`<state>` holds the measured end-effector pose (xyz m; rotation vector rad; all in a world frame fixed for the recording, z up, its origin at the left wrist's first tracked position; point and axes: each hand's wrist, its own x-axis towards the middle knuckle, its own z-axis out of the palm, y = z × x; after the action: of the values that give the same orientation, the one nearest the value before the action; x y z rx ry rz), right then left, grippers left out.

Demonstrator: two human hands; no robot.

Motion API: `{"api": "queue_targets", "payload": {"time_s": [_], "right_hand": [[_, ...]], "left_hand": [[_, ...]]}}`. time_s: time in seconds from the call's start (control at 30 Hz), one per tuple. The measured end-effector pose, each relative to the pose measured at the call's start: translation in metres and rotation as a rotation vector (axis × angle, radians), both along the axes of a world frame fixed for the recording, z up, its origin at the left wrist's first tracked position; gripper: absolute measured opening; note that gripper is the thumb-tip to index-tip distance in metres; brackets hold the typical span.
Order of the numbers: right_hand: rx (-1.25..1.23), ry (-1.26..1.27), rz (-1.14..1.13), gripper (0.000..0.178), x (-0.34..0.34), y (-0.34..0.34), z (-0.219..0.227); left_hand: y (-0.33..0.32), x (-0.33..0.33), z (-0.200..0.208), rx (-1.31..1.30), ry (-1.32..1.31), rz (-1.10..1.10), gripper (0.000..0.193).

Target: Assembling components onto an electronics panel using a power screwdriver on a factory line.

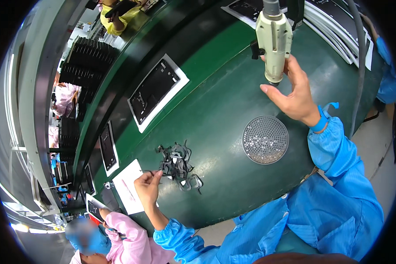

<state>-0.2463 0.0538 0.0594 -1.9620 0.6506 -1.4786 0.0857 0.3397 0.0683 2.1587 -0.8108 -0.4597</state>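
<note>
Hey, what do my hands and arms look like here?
Your left hand and right hand are bare, without gloves. Both sleeves are loose, shiny and blue, with gathered cuffs. A blue band with a loose end circles the right wrist.

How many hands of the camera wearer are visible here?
2. The left hand is at the pile of black parts; the right hand is open at the pale power tool. Some fingers are hidden.

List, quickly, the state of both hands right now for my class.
Left hand: closed, seemingly pinching one of the black parts.
Right hand: open, thumb and fingers spread around the lower end of the pale power tool.
</note>
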Motion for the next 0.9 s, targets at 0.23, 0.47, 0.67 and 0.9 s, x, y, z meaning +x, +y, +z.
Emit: {"api": "queue_targets", "payload": {"time_s": [0.23, 0.47, 0.67, 0.9], "right_hand": [[-0.067, -0.086, -0.059, 0.068, -0.003, -0.005, 0.005], [-0.406, -0.248, -0.129, 0.032, -0.019, 0.008, 0.022], [0.058, -0.021, 0.546, 0.032, 0.016, 0.057, 0.018], [0.169, -0.058, 0.604, 0.021, 0.008, 0.050, 0.003]], "left_hand": [[0.012, -0.005, 0.033, 0.018, -0.490, 0.116, 0.029], [-0.020, -0.060, 0.067, -0.438, -0.377, -0.070, 0.014], [-0.100, -0.152, 0.074, -0.535, -0.131, -0.520, 0.009], [-0.148, -0.194, 0.040, -0.696, 0.072, -0.592, 0.010]]}}
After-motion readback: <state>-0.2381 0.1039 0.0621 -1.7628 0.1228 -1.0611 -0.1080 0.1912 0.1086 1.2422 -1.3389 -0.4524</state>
